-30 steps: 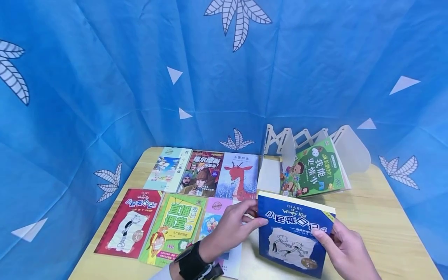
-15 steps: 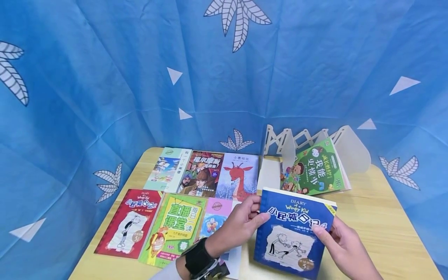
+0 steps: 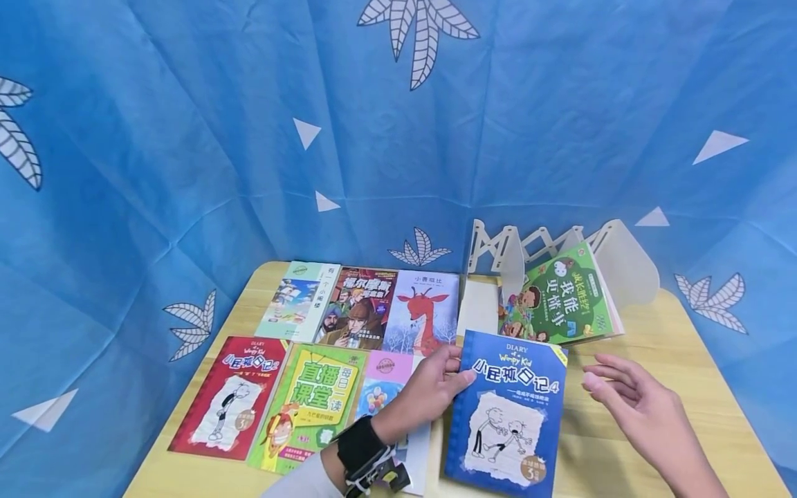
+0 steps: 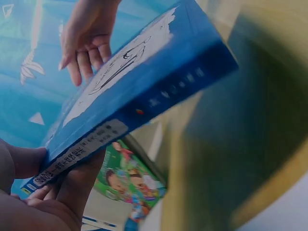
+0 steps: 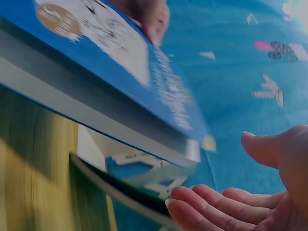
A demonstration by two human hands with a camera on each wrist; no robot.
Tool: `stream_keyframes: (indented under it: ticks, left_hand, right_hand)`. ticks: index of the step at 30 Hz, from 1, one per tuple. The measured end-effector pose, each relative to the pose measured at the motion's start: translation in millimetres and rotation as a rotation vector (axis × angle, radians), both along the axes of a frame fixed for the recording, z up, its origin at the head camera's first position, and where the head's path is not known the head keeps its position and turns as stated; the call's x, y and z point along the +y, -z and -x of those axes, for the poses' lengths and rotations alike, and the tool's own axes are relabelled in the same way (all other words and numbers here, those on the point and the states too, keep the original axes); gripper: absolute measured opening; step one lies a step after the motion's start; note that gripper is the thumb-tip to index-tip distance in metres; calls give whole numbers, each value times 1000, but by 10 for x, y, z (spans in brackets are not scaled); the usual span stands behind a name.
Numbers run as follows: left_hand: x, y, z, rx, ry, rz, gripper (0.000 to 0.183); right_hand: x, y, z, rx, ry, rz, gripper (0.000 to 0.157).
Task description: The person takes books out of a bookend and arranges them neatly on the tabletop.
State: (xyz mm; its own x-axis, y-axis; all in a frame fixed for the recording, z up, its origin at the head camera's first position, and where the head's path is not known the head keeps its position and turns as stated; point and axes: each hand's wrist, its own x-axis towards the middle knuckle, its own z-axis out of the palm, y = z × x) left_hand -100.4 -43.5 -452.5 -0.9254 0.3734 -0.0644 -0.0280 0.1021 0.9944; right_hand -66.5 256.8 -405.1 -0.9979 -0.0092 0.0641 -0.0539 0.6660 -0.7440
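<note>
A blue Diary of a Wimpy Kid book (image 3: pixel 507 415) is held above the table, its front cover facing up. My left hand (image 3: pixel 429 387) pinches it at the upper spine edge, thumb on the cover and fingers underneath, as the left wrist view shows on the book's spine (image 4: pixel 144 113). To the right of the book, my right hand (image 3: pixel 641 408) is apart from it, fingers loosely extended. In the right wrist view that hand (image 5: pixel 240 192) holds nothing, palm turned toward the book's page edge.
Behind the book, a green book (image 3: pixel 560 297) leans in a white expandable bookend rack (image 3: pixel 629 263). Several books lie flat on the left, among them a red book (image 3: pixel 230 398), a yellow-green book (image 3: pixel 305 408) and a giraffe-cover book (image 3: pixel 423 311). A blue curtain (image 3: pixel 249 138) hangs behind the wooden table.
My right hand has let go of the blue book and moved right, away from its edge. The book has shifted slightly left, still held by the left hand, its cover turned more toward the camera.
</note>
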Motion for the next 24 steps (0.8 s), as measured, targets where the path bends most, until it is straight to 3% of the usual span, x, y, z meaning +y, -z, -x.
stream_keyframes:
  ticks: [6, 11, 18, 24]
  left_hand:
    - [-4, 214, 36, -62, -28, 82, 37]
    - [1, 330, 41, -54, -56, 205, 39]
    - [10, 412, 29, 57, -82, 436, 34]
    - [-10, 382, 28, 140, -85, 690, 22]
  right_hand:
    - [107, 44, 66, -41, 33, -1, 56]
    - [151, 79, 76, -51, 37, 9, 56]
    - [160, 96, 83, -21, 48, 10, 52]
    - [161, 103, 93, -23, 53, 13, 52]
